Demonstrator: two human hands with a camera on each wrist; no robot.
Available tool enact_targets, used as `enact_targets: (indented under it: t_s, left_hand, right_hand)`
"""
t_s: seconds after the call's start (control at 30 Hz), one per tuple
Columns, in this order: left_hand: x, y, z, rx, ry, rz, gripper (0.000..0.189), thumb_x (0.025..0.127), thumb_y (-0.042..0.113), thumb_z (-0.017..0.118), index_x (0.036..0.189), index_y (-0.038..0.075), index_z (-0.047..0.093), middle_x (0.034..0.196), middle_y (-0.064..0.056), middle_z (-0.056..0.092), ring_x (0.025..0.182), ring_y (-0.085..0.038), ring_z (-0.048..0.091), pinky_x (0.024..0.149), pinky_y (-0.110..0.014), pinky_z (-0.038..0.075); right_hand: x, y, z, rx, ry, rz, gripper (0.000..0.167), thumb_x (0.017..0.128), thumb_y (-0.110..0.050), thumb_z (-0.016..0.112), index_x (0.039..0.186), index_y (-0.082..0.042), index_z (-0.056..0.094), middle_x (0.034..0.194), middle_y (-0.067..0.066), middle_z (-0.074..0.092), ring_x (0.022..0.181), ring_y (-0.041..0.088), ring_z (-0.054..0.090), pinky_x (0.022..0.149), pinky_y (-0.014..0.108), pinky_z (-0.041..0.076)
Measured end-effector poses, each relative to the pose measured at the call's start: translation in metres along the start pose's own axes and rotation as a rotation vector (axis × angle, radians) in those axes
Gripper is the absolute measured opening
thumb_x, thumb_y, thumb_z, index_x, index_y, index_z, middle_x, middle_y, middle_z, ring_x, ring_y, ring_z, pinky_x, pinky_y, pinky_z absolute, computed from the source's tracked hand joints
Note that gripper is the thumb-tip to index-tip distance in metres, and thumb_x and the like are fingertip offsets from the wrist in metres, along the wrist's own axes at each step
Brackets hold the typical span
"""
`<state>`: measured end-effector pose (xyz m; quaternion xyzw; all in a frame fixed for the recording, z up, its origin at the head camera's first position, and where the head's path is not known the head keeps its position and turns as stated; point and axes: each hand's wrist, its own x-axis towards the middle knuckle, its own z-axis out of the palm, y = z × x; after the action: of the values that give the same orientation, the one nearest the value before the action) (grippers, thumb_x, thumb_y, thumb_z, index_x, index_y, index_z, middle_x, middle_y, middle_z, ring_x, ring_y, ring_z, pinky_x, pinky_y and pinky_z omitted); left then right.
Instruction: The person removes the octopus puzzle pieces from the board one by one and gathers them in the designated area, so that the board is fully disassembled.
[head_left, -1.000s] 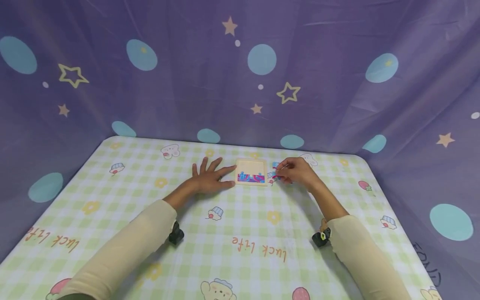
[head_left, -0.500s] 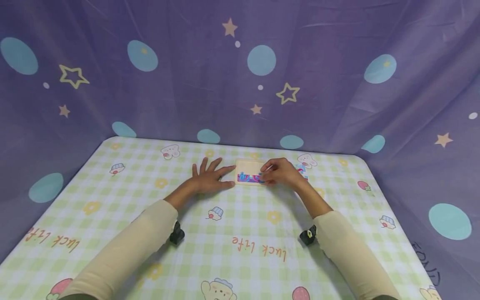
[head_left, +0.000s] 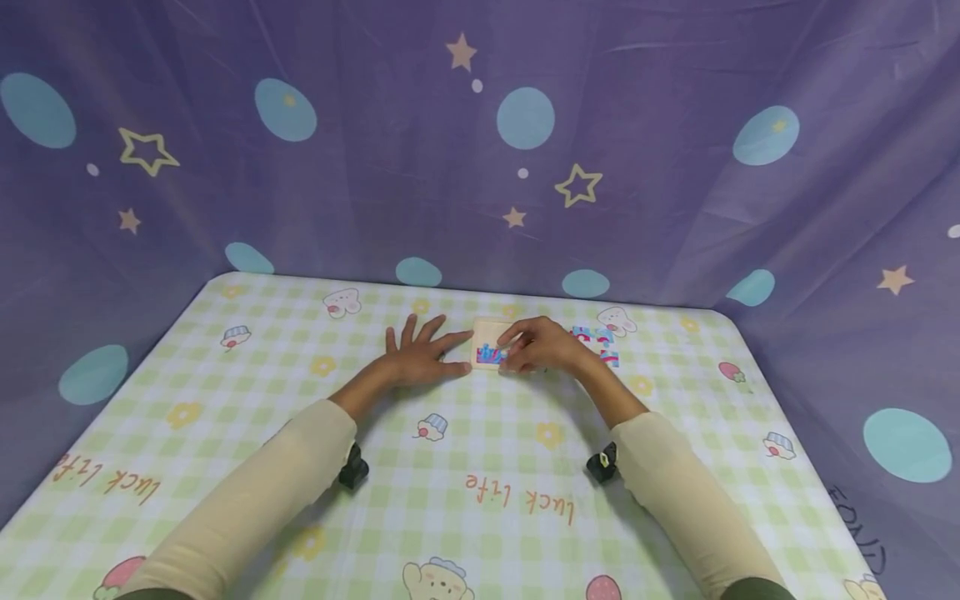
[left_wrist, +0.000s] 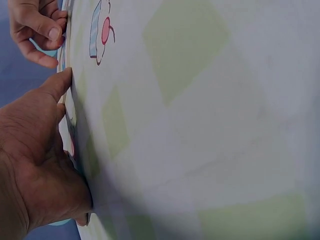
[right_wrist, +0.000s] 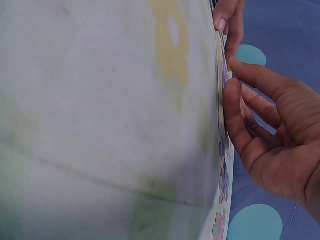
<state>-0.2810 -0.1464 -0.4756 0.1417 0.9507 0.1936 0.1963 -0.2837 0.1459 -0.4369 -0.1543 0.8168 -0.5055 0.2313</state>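
My left hand [head_left: 416, 358] lies with its fingers spread wide, holding nothing; the index finger and thumb touch the left edge of the small square tray [head_left: 491, 320], seemingly to steady it. My right hand [head_left: 546, 344] has come across from the loose pieces to the tray, and its thumb and index finger now sit close together, bent, over the right half. I cannot tell from any of the views whether a piece is pinched between them. The tray lies between the two hands, toward the far side of the worktop [head_left: 480, 550], and a strip of blue and purple picture pieces [head_left: 489, 354] shows along its near side, the right part hidden by my fingers. I read the move as a shift from picking to fitting or pressing in that near strip. With the hand gone from over them, the loose pieces [head_left: 596, 335] show again to the right of the tray, apart from it, so filling looks unfinished. Beyond the worktop hangs a purple curtain [head_left: 420, 167] patterned with stars and blue spots.
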Motion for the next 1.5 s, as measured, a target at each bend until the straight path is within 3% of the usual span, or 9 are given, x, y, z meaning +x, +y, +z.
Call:
enact_targets:
  t_s: [0.4,0.5,0.73,0.93,1.13,1.27,1.5]
  left_hand:
    - [0.001,0.002,0.002,0.016,0.003,-0.001,0.080,0.106,0.078,0.054,0.177,0.052,0.029,0.194,-0.001,-0.005,0.173,-0.050,-0.028,0.131,-0.084,-0.016]
    - [0.002,0.001,0.002,0.020,0.005,-0.006,0.080,0.106,0.079,0.054,0.177,0.052,0.029,0.194,-0.001,-0.005,0.173,-0.050,-0.027,0.131,-0.084,-0.016]
    - [0.003,-0.001,0.002,0.011,0.002,0.000,0.081,0.105,0.082,0.053,0.177,0.054,0.028,0.194,0.000,-0.006,0.173,-0.050,-0.028,0.130,-0.084,-0.017]
    - [0.003,-0.001,0.002,0.011,0.003,-0.001,0.081,0.105,0.082,0.052,0.177,0.054,0.028,0.194,-0.001,-0.006,0.173,-0.050,-0.028,0.130,-0.085,-0.017]
    - [0.002,0.001,0.001,0.009,0.007,0.005,0.081,0.105,0.082,0.052,0.177,0.054,0.028,0.194,-0.001,-0.007,0.173,-0.049,-0.029,0.130,-0.084,-0.018]
    - [0.002,0.002,0.000,0.006,0.008,0.004,0.081,0.105,0.082,0.052,0.177,0.053,0.028,0.194,-0.001,-0.007,0.173,-0.049,-0.029,0.129,-0.084,-0.018]
    - [0.004,0.001,0.002,0.003,-0.002,-0.003,0.081,0.105,0.082,0.053,0.177,0.054,0.028,0.194,-0.001,-0.007,0.172,-0.049,-0.029,0.129,-0.084,-0.019]
  right_hand:
    - [0.002,-0.004,-0.006,-0.066,-0.147,0.013,0.043,0.104,-0.003,0.078,0.145,0.001,0.071,0.084,-0.003,0.070,0.071,0.015,0.055,0.072,0.031,0.049]
    - [0.004,-0.007,-0.004,-0.113,-0.160,0.008,0.040,0.106,-0.008,0.076,0.145,0.000,0.071,0.086,0.000,0.069,0.073,0.015,0.058,0.074,0.031,0.051]
    - [0.006,-0.016,0.000,-0.203,-0.130,0.065,0.031,0.110,-0.015,0.071,0.140,-0.008,0.072,0.104,0.009,0.071,0.089,0.017,0.069,0.085,0.031,0.061]
    - [0.006,-0.021,0.003,-0.170,-0.128,0.104,0.027,0.111,-0.011,0.067,0.139,-0.007,0.070,0.096,0.007,0.066,0.083,0.016,0.063,0.084,0.031,0.061]
    - [0.006,-0.025,0.005,-0.186,-0.100,0.132,0.025,0.112,-0.011,0.067,0.136,-0.009,0.071,0.102,0.009,0.068,0.087,0.016,0.068,0.086,0.032,0.064]
    - [0.008,-0.027,0.006,-0.200,-0.078,0.130,0.025,0.111,-0.008,0.066,0.135,-0.007,0.073,0.097,0.008,0.069,0.085,0.016,0.069,0.085,0.032,0.067]
    - [0.008,-0.029,0.004,-0.212,-0.080,0.137,0.028,0.109,-0.007,0.061,0.133,-0.004,0.076,0.090,0.006,0.069,0.077,0.013,0.070,0.074,0.028,0.065]
